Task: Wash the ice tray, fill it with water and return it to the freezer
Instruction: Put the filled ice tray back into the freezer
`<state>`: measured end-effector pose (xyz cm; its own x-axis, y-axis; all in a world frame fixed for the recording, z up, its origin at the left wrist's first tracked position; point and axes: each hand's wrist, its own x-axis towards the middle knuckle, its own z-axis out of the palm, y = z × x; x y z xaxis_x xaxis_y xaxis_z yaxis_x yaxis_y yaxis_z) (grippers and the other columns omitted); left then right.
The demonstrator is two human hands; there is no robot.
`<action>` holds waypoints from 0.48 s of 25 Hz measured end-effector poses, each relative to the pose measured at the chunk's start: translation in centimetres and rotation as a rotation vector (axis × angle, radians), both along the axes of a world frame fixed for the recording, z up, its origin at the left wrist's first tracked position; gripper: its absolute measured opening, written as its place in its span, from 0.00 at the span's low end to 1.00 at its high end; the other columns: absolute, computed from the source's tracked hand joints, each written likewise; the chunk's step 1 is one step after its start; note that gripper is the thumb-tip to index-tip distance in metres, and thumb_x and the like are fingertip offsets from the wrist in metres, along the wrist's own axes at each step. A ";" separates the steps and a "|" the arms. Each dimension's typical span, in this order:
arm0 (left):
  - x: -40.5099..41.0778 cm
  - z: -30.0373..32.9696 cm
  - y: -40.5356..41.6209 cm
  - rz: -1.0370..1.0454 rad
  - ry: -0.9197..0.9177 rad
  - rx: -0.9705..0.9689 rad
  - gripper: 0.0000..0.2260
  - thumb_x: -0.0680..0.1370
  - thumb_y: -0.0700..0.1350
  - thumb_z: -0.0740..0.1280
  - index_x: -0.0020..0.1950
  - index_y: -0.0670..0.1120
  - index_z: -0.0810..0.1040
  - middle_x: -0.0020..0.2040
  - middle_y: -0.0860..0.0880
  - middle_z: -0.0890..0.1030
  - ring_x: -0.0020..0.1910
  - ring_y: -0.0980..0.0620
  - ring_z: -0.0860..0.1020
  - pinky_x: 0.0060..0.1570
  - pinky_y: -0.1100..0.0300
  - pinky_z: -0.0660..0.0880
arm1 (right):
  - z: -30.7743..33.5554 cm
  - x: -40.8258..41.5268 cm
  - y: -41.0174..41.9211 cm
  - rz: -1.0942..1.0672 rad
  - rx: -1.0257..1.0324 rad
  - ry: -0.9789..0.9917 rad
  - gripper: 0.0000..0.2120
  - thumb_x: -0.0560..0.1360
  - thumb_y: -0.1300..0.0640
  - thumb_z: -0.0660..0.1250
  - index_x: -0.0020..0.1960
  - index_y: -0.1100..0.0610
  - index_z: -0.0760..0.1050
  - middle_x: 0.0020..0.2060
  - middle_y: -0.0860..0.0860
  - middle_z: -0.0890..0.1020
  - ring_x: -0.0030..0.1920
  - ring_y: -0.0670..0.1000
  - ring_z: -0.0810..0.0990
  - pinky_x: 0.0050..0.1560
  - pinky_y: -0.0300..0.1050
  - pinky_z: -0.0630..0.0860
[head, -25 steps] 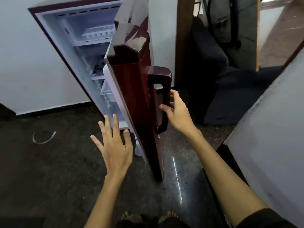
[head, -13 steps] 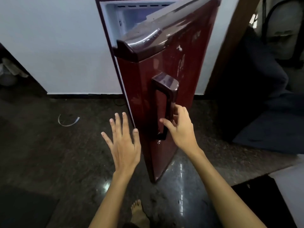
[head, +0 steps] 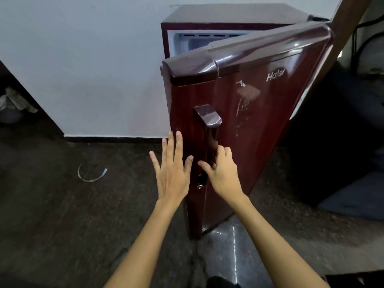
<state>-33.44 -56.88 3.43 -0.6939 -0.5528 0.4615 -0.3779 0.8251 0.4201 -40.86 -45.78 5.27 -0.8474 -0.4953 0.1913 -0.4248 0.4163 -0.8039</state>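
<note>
Currently, my left hand hovers spread wide, empty, beside the door edge; my right hand grips the dark maroon vertical door handle. Risk: fingers pinched if the glossy maroon refrigerator door shuts. Ice tray not visible.

Left hand beside door handle, right hand on it.

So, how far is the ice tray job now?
Near the end, it seems. No tray is in view and neither hand carries one. The right hand holds the handle of the fridge door, ajar; the left hand is open beside it. Left: shut the door.
</note>
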 end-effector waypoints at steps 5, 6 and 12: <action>-4.6 -0.1 -6.8 0.006 0.033 -0.012 0.30 0.81 0.52 0.54 0.74 0.55 0.36 0.77 0.49 0.50 0.74 0.49 0.48 0.69 0.43 0.39 | 0.0 -2.8 -7.2 0.009 0.087 0.075 0.16 0.74 0.53 0.69 0.56 0.59 0.69 0.48 0.51 0.70 0.45 0.52 0.76 0.46 0.47 0.76; -5.7 -0.2 -8.3 0.006 0.039 -0.013 0.30 0.81 0.53 0.54 0.74 0.55 0.36 0.77 0.49 0.50 0.75 0.49 0.48 0.70 0.42 0.39 | 0.0 -3.5 -8.7 -0.002 0.097 0.093 0.16 0.74 0.53 0.69 0.56 0.59 0.69 0.49 0.51 0.70 0.45 0.51 0.76 0.45 0.44 0.76; -12.3 -0.3 -15.6 -0.001 0.042 0.007 0.27 0.79 0.60 0.41 0.74 0.52 0.35 0.77 0.45 0.55 0.75 0.46 0.52 0.69 0.41 0.41 | 0.3 -7.7 -17.1 -0.092 0.128 0.108 0.14 0.77 0.53 0.65 0.58 0.58 0.68 0.51 0.50 0.70 0.48 0.50 0.75 0.46 0.41 0.75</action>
<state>-45.78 -72.48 3.15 -0.6741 -0.5555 0.4868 -0.3591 0.8224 0.4412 -48.59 -62.89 5.54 -0.8680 -0.4430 0.2244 -0.4616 0.5528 -0.6938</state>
